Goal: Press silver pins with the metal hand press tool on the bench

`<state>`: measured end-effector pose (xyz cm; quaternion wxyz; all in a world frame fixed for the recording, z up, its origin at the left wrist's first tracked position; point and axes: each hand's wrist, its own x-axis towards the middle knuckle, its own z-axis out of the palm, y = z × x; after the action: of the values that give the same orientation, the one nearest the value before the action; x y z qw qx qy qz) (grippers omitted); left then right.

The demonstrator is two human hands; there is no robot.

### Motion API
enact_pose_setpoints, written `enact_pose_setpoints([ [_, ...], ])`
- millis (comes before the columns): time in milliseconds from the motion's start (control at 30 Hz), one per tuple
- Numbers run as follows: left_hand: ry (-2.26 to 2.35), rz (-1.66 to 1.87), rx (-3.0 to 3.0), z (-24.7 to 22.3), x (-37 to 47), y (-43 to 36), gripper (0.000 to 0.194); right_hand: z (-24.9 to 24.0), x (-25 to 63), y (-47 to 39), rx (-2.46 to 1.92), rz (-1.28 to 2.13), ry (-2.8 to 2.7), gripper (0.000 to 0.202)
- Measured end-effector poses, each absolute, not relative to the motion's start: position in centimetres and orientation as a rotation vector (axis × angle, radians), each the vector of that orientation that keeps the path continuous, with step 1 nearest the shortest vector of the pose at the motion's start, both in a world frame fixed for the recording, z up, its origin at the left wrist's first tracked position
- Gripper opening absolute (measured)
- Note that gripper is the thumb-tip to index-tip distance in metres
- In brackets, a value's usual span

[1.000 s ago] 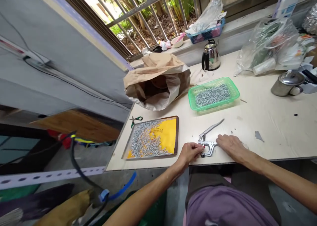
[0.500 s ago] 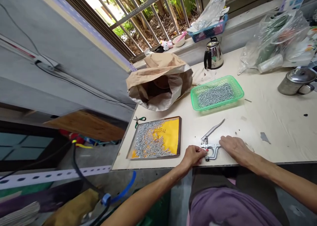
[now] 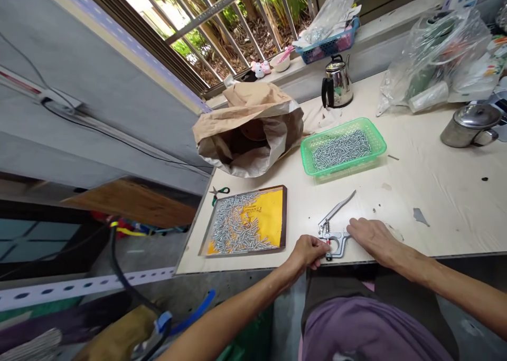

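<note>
Near the table's front edge lies a pair of silver snap-fastener pliers (image 3: 336, 238), one long handle angled up and away. My right hand (image 3: 372, 239) is closed over the other handle, which disappears under the fingers. My left hand (image 3: 309, 251) pinches with thumb and fingertips at the jaw of the pliers, beside a red part. Whatever is between those fingertips is too small and covered to make out. Left of my left hand sits a shallow tray (image 3: 284, 218) with a yellow bottom and many small silver metal pieces (image 3: 233, 226) spread over it.
A green plastic basket (image 3: 344, 165) of similar metal pieces stands beyond the pliers. An open brown paper bag (image 3: 253, 102) is to its left, with green-handled scissors (image 3: 218, 193) nearer. A kettle (image 3: 337, 84), a steel mug (image 3: 469, 126) and plastic bags (image 3: 439, 65) stand farther back.
The view has shifted slightly, so the table things appear a little further left. My left fingertips sit marginally lower at the pliers' jaw; my right hand stays on the handle.
</note>
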<state>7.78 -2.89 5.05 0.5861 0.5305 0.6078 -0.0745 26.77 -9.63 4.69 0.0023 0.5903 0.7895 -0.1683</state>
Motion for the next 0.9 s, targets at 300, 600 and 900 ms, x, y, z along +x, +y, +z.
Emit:
enact_pose_setpoints([
  [300, 1.387, -0.178, 1.218, 4.9, 7.5, -3.9, 0.036, 4.4, 29.7, -7.1, 1.858, -0.421, 2.684, 0.089],
  [600, 1.452, -0.144, 1.167, 4.7, 7.4, -4.2, 0.037, 4.3, 30.1, -4.9, 1.729, -0.513, 2.655, 0.087],
  [900, 1.459, -0.094, 1.153, 4.4, 7.1, -4.6, 0.036, 6.0, 29.3, -5.8, 1.706, -0.439, 2.56, 0.053],
])
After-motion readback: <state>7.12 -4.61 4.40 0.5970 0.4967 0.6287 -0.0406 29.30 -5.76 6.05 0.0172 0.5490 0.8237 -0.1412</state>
